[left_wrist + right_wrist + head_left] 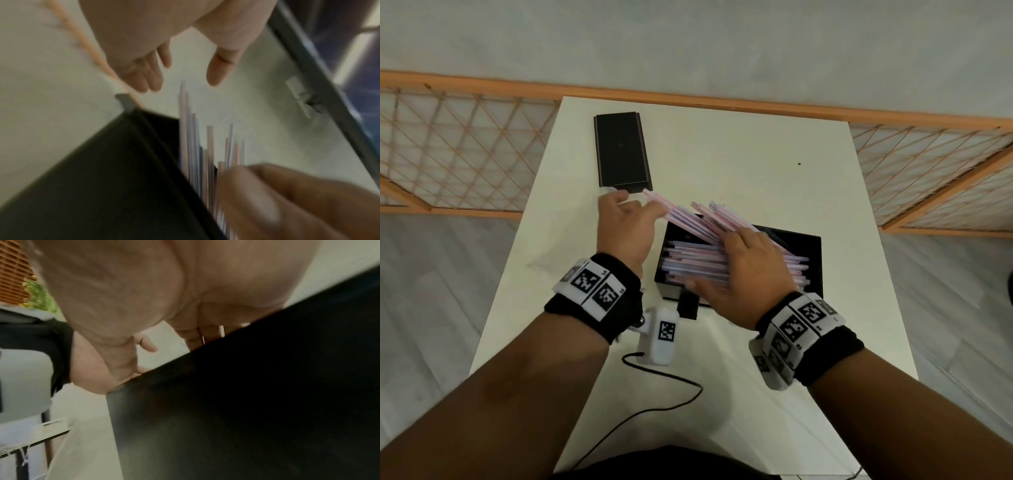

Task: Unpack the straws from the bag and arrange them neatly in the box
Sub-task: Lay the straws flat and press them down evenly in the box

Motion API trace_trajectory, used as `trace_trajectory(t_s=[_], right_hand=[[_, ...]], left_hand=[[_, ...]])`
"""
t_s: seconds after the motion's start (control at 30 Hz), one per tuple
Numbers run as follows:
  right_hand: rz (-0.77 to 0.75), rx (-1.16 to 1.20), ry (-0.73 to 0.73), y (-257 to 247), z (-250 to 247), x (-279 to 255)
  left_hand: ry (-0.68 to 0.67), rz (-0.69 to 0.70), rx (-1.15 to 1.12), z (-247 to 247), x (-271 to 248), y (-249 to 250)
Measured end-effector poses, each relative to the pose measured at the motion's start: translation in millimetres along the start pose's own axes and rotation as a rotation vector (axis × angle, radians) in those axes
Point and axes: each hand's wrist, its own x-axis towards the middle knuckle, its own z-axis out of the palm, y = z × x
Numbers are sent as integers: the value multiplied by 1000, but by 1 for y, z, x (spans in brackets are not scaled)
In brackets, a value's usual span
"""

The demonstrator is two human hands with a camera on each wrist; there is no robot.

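The black box [812, 253] stands right of the table's middle and holds a layer of pink and blue straws [688, 262]. More straws [688, 219] lean out over its far left corner in a loose fan. My right hand [750, 274] lies flat on the straws in the box, thumb along the near wall. My left hand [626, 219] is at the fan's far tips with its fingers straight. In the left wrist view the left hand [180, 78] hovers just off the straw tips [189, 129], beside the box [102, 178]. The right wrist view shows only my right hand's palm [144, 288] and the box wall [246, 402].
The black box lid [621, 150] lies at the far left of the white table [756, 164]. A clear plastic bag [544, 262] lies flat under my left wrist. A black cable [671, 404] loops near the front edge. A lattice screen [465, 154] flanks the table.
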Motion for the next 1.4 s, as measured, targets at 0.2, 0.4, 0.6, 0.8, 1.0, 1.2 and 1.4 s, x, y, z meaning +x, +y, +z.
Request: trace_trajectory(t_s=[0.2, 0.4, 0.6, 0.8, 1.0, 1.2, 1.4], right_hand=[[48, 133, 130, 25, 5, -16], [46, 282, 217, 27, -13, -10], [93, 332, 224, 22, -19, -2], [166, 285, 112, 20, -14, 9], [150, 200, -4, 17, -8, 11], [127, 207, -16, 16, -2, 18], [93, 302, -7, 13, 0, 21]], left_hand=[[-169, 23, -55, 12, 1, -4], [-46, 258, 3, 28, -10, 8], [-137, 287, 14, 37, -27, 12], [-142, 191, -124, 49, -37, 17], [-208, 14, -320, 54, -44, 20], [-384, -25, -291, 68, -58, 18], [-282, 160, -123, 66, -52, 15]])
